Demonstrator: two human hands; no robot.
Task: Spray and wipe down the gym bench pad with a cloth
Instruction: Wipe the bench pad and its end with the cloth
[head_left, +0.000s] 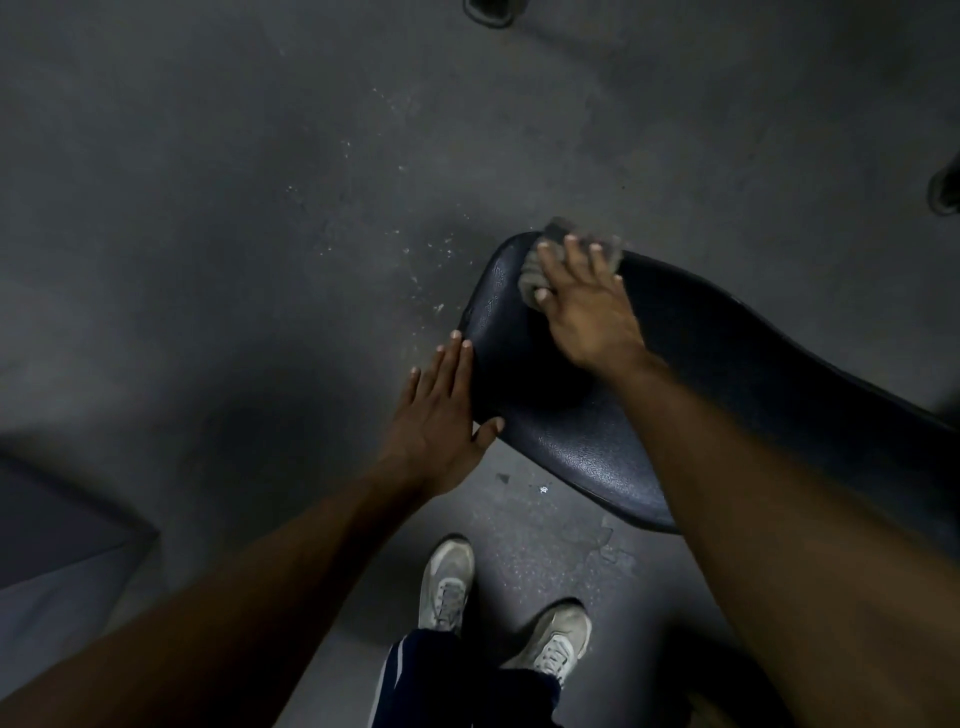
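Note:
A black padded gym bench pad (701, 384) runs from the middle of the view to the right edge. My right hand (587, 306) presses a crumpled grey cloth (540, 270) onto the pad's far left end, fingers spread over it. My left hand (441, 415) lies flat against the pad's near left edge, fingers straight and together, thumb touching the edge, holding nothing. No spray bottle is in view.
The floor (260, 208) is dark grey concrete with pale specks beside the pad. My two pale sneakers (447, 582) stand below the pad. A grey slab (57, 551) sits at the lower left. Dark objects (945, 187) poke in at the top and right edges.

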